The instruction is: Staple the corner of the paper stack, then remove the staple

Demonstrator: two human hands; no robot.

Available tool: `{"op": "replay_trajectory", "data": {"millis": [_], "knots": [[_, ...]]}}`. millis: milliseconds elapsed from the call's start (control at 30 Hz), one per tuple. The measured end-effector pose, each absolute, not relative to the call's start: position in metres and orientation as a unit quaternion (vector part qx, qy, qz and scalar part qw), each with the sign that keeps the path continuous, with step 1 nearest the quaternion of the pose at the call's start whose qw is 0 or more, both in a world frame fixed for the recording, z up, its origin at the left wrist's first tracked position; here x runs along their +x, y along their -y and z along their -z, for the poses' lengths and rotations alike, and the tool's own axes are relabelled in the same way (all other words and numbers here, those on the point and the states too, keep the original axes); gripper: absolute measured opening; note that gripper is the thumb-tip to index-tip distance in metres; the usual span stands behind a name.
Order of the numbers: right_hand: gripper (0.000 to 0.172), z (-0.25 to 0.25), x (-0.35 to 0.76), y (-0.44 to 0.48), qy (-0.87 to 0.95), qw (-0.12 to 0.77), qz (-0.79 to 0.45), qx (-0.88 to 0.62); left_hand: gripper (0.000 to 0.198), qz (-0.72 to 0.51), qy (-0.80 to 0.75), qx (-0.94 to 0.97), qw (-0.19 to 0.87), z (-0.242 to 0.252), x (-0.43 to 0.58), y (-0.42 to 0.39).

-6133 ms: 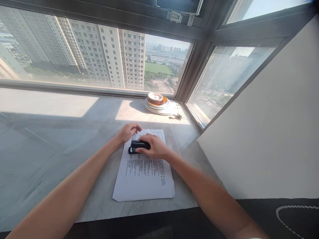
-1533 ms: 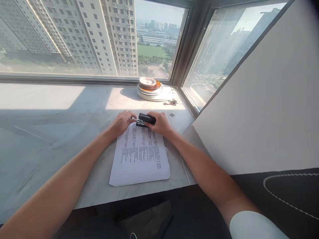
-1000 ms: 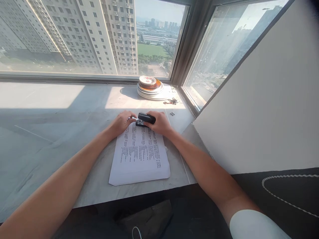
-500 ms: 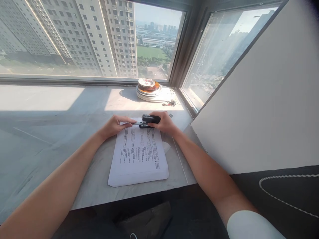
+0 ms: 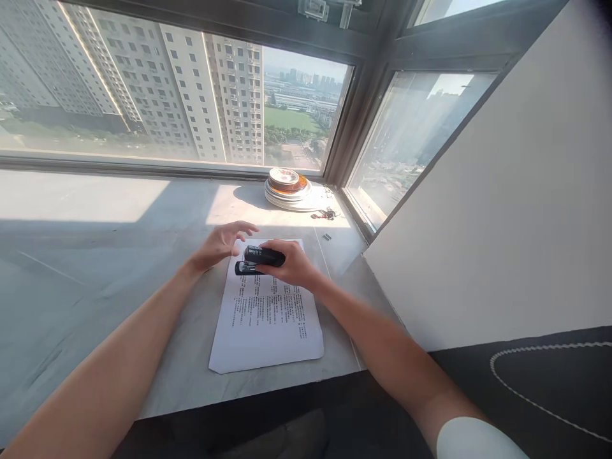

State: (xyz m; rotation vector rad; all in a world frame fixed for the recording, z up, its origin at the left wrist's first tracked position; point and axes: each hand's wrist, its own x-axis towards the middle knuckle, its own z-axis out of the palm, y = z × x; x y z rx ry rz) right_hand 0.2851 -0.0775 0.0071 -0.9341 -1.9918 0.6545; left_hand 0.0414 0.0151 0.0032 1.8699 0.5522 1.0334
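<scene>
A black stapler [image 5: 262, 257] is gripped around its rear by my right hand [image 5: 289, 262], its front end pointing left over the top part of the printed sheet. My left hand [image 5: 224, 245] is raised beside the sheet's upper left corner, fingers apart and holding nothing, just left of the stapler. The white printed paper [image 5: 268, 341] lies on the grey marble sill, its lines of text running lengthwise. Part of its top is hidden under the stapler and my right hand.
Stacked plates [image 5: 288, 190] stand near the window corner, with a small dark tangled item [image 5: 325, 214] to their right. Small staple strips [image 5: 326, 237] lie beyond the sheet. A white wall [image 5: 497, 210] rises on the right; the sill's front edge [image 5: 248, 398] is close.
The stapler in my right hand has moved left over the paper. My left hand has let go of the stapler's front and opened. The view has tilted up slightly.
</scene>
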Motion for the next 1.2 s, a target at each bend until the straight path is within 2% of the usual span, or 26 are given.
{"op": "replay_trajectory", "data": {"millis": [67, 167, 300, 433, 500, 567, 633, 667, 733, 833, 900, 1033, 1200], "knots": [[0.031, -0.002, 0.267, 0.081, 0.799, 0.39, -0.255, -0.381, 0.083, -0.532, -0.24, 0.657, 0.477, -0.003, 0.033, -0.025], [0.028, 0.005, 0.248, 0.087, 0.815, 0.342, -0.239, -0.403, 0.067, -0.632, -0.265, 0.54, 0.488, -0.002, 0.026, -0.034], [0.028, 0.009, 0.257, 0.1, 0.825, 0.306, -0.226, -0.418, 0.056, -0.656, -0.285, 0.502, 0.487, 0.0, 0.026, -0.037], [0.028, 0.006, 0.299, 0.121, 0.807, 0.317, -0.224, -0.445, 0.056, -0.646, -0.29, 0.517, 0.482, 0.0, 0.032, -0.035], [0.034, 0.0, 0.325, 0.124, 0.802, 0.322, -0.236, -0.445, 0.057, -0.639, -0.291, 0.527, 0.479, -0.001, 0.034, -0.035], [0.045, -0.007, 0.351, 0.119, 0.795, 0.338, -0.24, -0.443, 0.057, -0.64, -0.292, 0.527, 0.477, -0.002, 0.035, -0.035], [0.061, -0.012, 0.374, 0.108, 0.748, 0.382, -0.195, -0.507, 0.056, -0.644, -0.292, 0.52, 0.478, -0.003, 0.034, -0.035], [0.062, -0.012, 0.383, 0.101, 0.728, 0.37, -0.16, -0.555, 0.056, -0.644, -0.29, 0.519, 0.482, -0.003, 0.034, -0.035], [0.063, -0.01, 0.396, 0.09, 0.713, 0.276, -0.117, -0.633, 0.057, -0.636, -0.279, 0.522, 0.496, -0.003, 0.032, -0.034], [0.082, -0.001, 0.398, 0.081, 0.712, 0.111, -0.109, -0.685, 0.06, -0.615, -0.269, 0.528, 0.52, -0.006, 0.03, -0.03], [0.084, 0.004, 0.391, 0.08, 0.708, 0.057, -0.104, -0.696, 0.058, -0.602, -0.275, 0.531, 0.529, -0.009, 0.029, -0.027], [0.081, 0.004, 0.363, 0.078, 0.706, 0.017, -0.085, -0.703, 0.056, -0.605, -0.282, 0.532, 0.521, -0.011, 0.029, -0.024], [0.079, 0.005, 0.303, 0.065, 0.734, 0.034, -0.075, -0.674, 0.059, -0.637, -0.315, 0.5, 0.494, -0.003, 0.033, -0.032]]}}
